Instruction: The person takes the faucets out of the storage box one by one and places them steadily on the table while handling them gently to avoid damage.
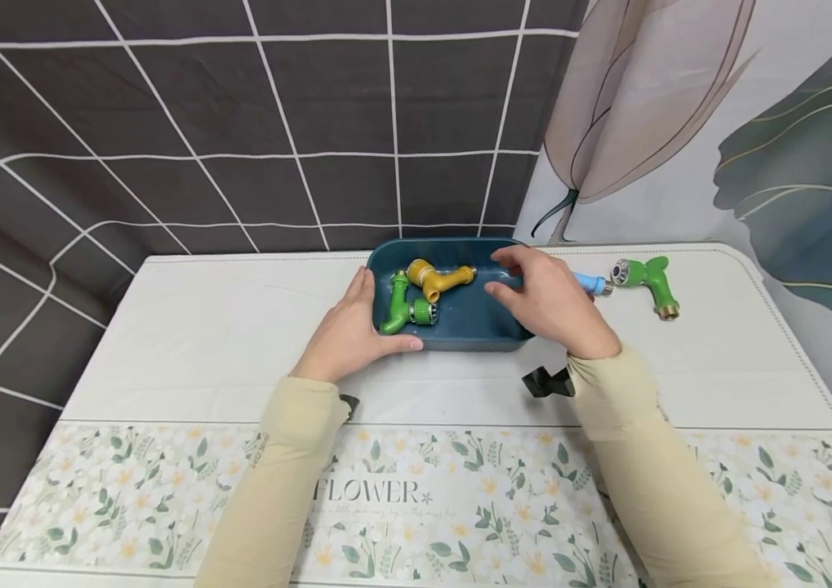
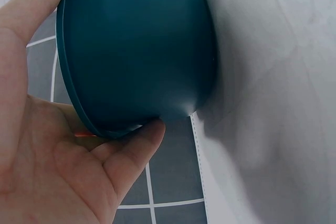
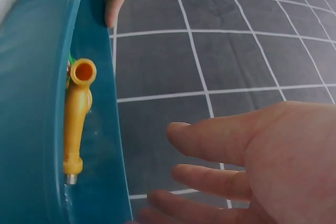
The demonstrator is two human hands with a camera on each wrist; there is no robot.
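Teal tray (image 1: 478,320) on the white bench (image 1: 217,343), right by the back edge, and the left hand (image 1: 345,331) grips its left end, thumb along the near side! Over at the right end, the right hand (image 1: 555,298) hovers, fingers parted, nothing between them. Inside, a yellow tap (image 1: 442,282) beside a green tap (image 1: 399,312); outside, right, a half-hidden blue tap (image 1: 590,283), then a second green tap (image 1: 656,284).
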